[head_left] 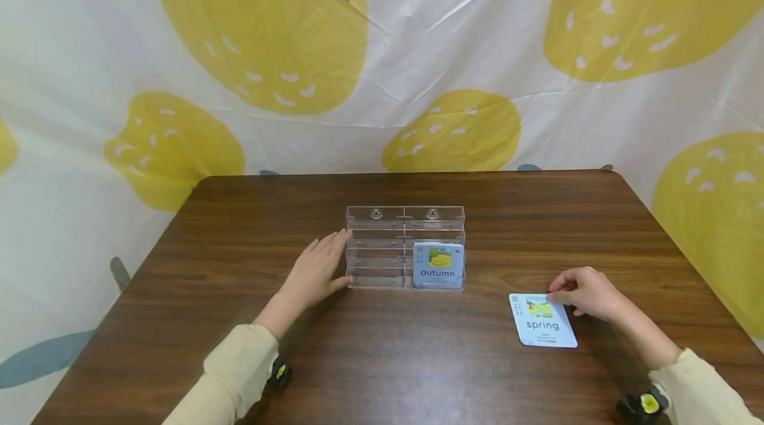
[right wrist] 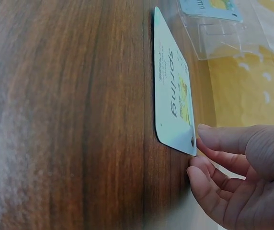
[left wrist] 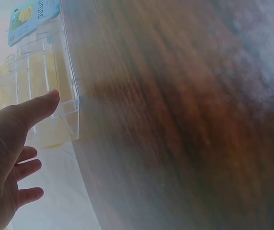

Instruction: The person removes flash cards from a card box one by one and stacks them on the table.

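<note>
A clear acrylic card holder (head_left: 376, 254) with two columns of tiered pockets stands on the table. A blue "autumn" card (head_left: 438, 266) sits in its lower right pocket. My left hand (head_left: 319, 267) rests against the holder's left side, fingers extended; in the left wrist view the thumb (left wrist: 43, 106) lies at the lower corner. To the right of the holder, my right hand (head_left: 587, 294) pinches a light-blue "spring" card (head_left: 546, 329) by its upper right corner. The right wrist view shows that card (right wrist: 168, 91) from its edge, close to the tabletop; the fingertips behind it are partly hidden.
The brown wood-grain table (head_left: 418, 359) extends around both hands. Behind it hangs a white cloth (head_left: 412, 34) printed with yellow fruit. A dark wrist device (head_left: 644, 405) shows at the right sleeve, and another (head_left: 278, 373) at the left.
</note>
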The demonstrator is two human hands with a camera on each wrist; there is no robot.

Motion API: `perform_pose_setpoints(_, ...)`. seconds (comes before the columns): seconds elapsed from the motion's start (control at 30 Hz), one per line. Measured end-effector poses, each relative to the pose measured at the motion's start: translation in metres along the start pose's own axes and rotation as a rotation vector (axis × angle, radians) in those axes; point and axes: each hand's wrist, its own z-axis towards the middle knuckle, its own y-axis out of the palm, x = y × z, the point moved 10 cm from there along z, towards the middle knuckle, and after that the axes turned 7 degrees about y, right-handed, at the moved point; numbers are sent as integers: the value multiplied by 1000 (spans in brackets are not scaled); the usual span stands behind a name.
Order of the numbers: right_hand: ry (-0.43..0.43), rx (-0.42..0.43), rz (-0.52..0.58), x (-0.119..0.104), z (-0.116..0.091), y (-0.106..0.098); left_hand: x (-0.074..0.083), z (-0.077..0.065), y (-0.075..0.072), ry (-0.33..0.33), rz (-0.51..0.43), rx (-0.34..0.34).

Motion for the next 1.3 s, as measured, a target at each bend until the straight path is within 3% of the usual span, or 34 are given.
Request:
perform_pose_setpoints(0.73, -56, 26, 7, -21, 6, -16, 1, 1, -3, -5, -4, 11)
perform_pose_setpoints(1.17, -186, 138, 6, -68, 11, -30, 0, -1, -1, -7, -22, 7)
perform_pose_setpoints(1.3, -219, 133, 5, -85, 12, -30, 1, 0, -1, -6, -21, 6)
